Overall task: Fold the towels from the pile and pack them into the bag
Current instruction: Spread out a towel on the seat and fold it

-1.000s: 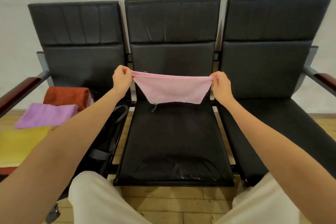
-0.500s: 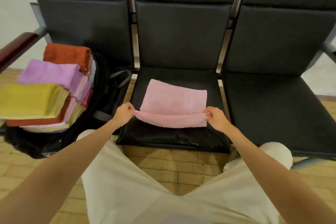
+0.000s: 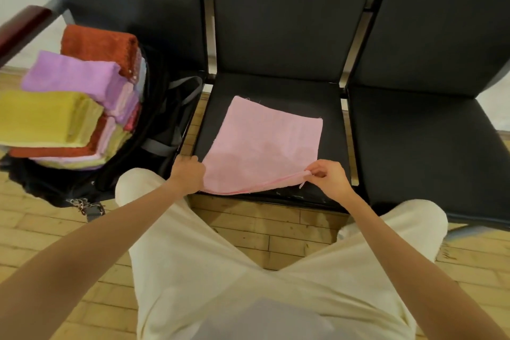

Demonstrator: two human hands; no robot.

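Stack of folded towels [image 3: 69,107] is sitting in the open black bag [image 3: 154,130] on the floor at far left, leaning toward the viewer. Risk: the stack is overhanging the bag's rim and may tip when another towel is added.

Left hand [image 3: 187,171] is resting at the near left corner of the pink towel [image 3: 265,143]; fingers are curled over the edge, but whether they are pinching cloth I cannot tell.

The towel is lying spread on the middle seat [image 3: 331,107], its near edge hanging just past the seat front. Risk: it may slide off if either corner is released.

Right hand [image 3: 328,176] is pinching the near right corner between thumb and fingertips. Risk: uneven lift is likely to skew the fold.
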